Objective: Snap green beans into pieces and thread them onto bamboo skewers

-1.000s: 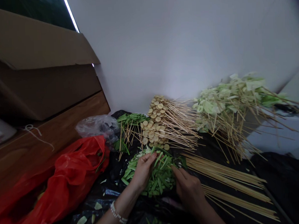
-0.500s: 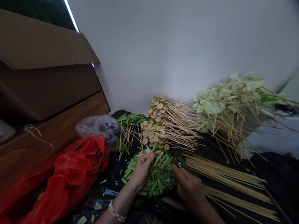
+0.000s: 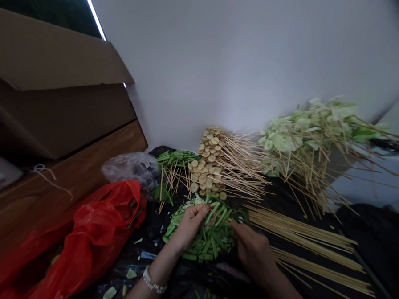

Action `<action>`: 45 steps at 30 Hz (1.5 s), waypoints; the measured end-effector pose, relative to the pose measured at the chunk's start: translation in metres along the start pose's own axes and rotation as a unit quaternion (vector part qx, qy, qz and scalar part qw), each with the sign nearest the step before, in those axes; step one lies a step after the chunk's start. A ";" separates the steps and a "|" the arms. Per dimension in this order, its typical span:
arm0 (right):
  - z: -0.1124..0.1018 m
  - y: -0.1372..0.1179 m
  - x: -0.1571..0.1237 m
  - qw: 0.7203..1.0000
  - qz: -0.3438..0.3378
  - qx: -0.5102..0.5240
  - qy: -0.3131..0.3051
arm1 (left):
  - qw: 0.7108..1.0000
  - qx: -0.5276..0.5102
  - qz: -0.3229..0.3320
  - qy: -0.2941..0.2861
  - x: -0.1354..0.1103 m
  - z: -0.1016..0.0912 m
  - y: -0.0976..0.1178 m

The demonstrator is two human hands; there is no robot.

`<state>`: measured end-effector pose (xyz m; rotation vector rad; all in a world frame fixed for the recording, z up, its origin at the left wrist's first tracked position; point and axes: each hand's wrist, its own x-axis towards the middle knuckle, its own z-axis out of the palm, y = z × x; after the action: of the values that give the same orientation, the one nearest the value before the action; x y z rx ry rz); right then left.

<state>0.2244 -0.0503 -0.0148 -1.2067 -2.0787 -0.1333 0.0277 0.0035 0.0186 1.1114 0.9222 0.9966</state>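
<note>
Over a heap of cut green vegetable pieces [image 3: 207, 245], my left hand [image 3: 189, 228] pinches at the left end of a short row of green bean pieces [image 3: 218, 214]. The pieces sit side by side on a bamboo skewer [image 3: 230, 219]. My right hand [image 3: 254, 244] closes its fingers round the skewer on the right of the row; most of its shaft is hidden. Beyond the heap lie finished-looking bean skewers [image 3: 178, 158] and skewers of round pale slices [image 3: 205, 171]. Bare bamboo skewers [image 3: 304, 231] lie right of my right hand.
A red plastic bag [image 3: 90, 231] and a clear plastic bag [image 3: 130, 168] are on the left. Skewered cabbage leaves [image 3: 305, 130] pile up at the right against the white wall [image 3: 231, 63]. A cardboard box [image 3: 60, 116] stands at back left. Black plastic [image 3: 152, 277] lies underneath.
Both hands keep nearly the same place and grip. My left thumb has shifted slightly right along the bean row.
</note>
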 end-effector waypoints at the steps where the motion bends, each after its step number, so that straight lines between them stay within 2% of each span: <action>1: 0.000 0.000 0.000 1.000 0.006 0.019 -0.004 | 1.000 0.019 0.006 -0.006 0.000 -0.001 0.002; 5: 0.002 0.000 -0.002 1.000 0.009 0.011 0.006 | 0.996 0.082 0.028 -0.021 -0.001 -0.003 0.005; 11: 0.003 0.001 -0.003 0.999 0.004 0.042 0.003 | 0.996 0.082 0.021 -0.017 -0.002 -0.002 0.004; 16: 0.000 -0.001 -0.001 0.999 -0.016 -0.005 0.036 | 0.995 0.089 0.022 -0.031 -0.003 -0.002 0.003; 20: -0.002 -0.005 0.003 0.996 0.023 0.082 0.003 | 0.993 0.110 0.012 -0.035 -0.003 -0.004 0.002; 22: -0.002 -0.004 0.004 0.995 0.030 0.093 0.005 | 0.992 0.121 0.019 -0.039 -0.003 -0.006 0.004; 26: -0.003 0.002 0.004 0.998 0.009 0.051 0.029 | 0.991 0.117 0.042 -0.057 -0.004 -0.014 0.015; 29: -0.005 0.009 0.004 0.999 0.016 0.008 0.049 | 0.989 0.132 0.051 -0.044 -0.004 -0.025 0.025; 32: -0.006 0.014 0.005 0.998 0.034 -0.022 0.056 | 0.962 0.254 0.086 -0.054 -0.004 -0.035 0.026; 35: -0.007 0.018 0.005 0.997 0.040 -0.034 0.062 | 0.903 0.402 0.115 -0.095 -0.004 -0.041 0.022; 37: -0.007 0.019 0.005 0.997 0.041 -0.034 0.062 | 0.870 0.463 0.121 -0.113 -0.005 -0.043 0.020; 40: -0.007 0.019 0.005 0.998 0.034 -0.035 0.052 | 0.839 0.514 0.116 -0.136 -0.008 -0.041 0.019; 45: -0.006 0.016 0.006 0.998 0.031 -0.037 0.049 | 0.812 0.556 0.129 -0.124 -0.009 -0.032 0.017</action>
<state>0.2384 -0.0399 -0.0109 -1.2825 -1.9641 -0.2390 -0.0078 0.0062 0.0299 2.3425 1.1727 0.4162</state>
